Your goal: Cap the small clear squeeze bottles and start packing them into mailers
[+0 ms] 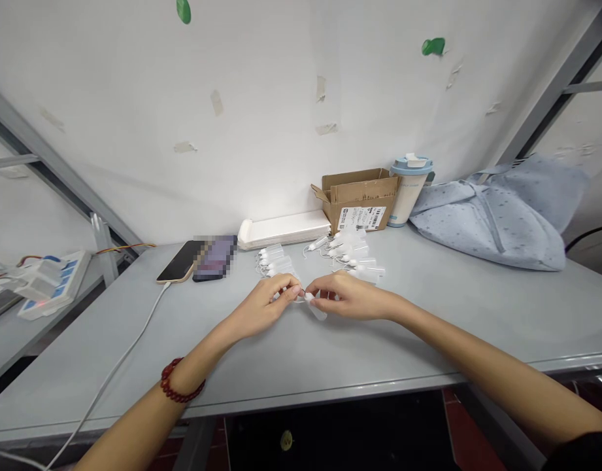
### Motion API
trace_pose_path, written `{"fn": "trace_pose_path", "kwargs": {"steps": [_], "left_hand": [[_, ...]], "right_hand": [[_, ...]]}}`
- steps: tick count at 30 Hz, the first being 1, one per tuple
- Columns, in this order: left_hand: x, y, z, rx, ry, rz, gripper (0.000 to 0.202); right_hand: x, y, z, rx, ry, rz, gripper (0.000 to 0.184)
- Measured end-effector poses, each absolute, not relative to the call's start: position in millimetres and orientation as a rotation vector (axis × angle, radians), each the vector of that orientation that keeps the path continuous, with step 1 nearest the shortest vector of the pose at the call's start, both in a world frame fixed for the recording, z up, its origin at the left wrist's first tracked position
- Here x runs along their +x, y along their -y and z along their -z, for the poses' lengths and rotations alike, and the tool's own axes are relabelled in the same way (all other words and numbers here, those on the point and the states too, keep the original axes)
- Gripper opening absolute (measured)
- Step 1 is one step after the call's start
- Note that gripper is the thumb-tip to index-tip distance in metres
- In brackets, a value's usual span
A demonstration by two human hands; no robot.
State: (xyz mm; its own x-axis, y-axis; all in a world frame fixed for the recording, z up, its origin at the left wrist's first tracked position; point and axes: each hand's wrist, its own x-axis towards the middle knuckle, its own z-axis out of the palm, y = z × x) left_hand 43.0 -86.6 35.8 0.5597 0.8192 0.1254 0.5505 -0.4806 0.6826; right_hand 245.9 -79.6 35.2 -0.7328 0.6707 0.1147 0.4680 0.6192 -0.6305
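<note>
Above the grey table, my two hands meet over a small clear tube with a white cap [317, 310]. My right hand [352, 296] pinches this capped tube near its cap, its clear end pointing down toward me. The fingers of my left hand [264, 304] are pressed together at the cap's tip, on what looks like the tube's thin cord. Just behind my left hand lies a group of similar capped tubes [276, 260] with thin white cords. A second group of capped tubes [352, 252] lies behind my right hand, cords toward the left.
At the back stand a stack of flat white packs [285, 229], an open cardboard box [362, 203] and a lidded cup [408, 193]. A light blue cloth bag [491, 222] lies right. Two phones [180, 261] lie left, one with a white charging cable [129, 347].
</note>
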Motion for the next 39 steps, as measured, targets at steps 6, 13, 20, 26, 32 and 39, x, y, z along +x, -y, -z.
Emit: {"fn": "trace_pose_path", "kwargs": {"steps": [6,13,20,26,32,39], "left_hand": [[43.4,87.4,-36.9,2.285,-1.114,-0.602,0.029],[42.8,86.6,-33.8,2.418,-1.081,-0.599,0.026],[44.1,88.2,-33.5,2.460,-1.038,-0.610,0.025],[42.6,91.4,-34.0,2.647,-0.986,-0.675,0.018],[43.9,89.9,-32.2,2.633,-0.977,-0.675,0.017],[45.5,89.0,-33.9,2.594,-0.984,-0.646,0.019]], "right_hand": [[245.9,78.8,-35.1,-0.906,2.506,-0.834,0.024],[245.9,78.8,-32.8,-0.904,2.525,-0.814,0.025],[244.1,80.0,-32.0,-0.859,2.523,-0.750,0.021],[242.3,78.9,-25.0,-0.784,2.500,-0.631,0.021],[241.1,77.1,-21.0,-0.762,2.482,-0.605,0.018],[239.6,77.0,-20.1,-0.775,2.482,-0.618,0.017]]}}
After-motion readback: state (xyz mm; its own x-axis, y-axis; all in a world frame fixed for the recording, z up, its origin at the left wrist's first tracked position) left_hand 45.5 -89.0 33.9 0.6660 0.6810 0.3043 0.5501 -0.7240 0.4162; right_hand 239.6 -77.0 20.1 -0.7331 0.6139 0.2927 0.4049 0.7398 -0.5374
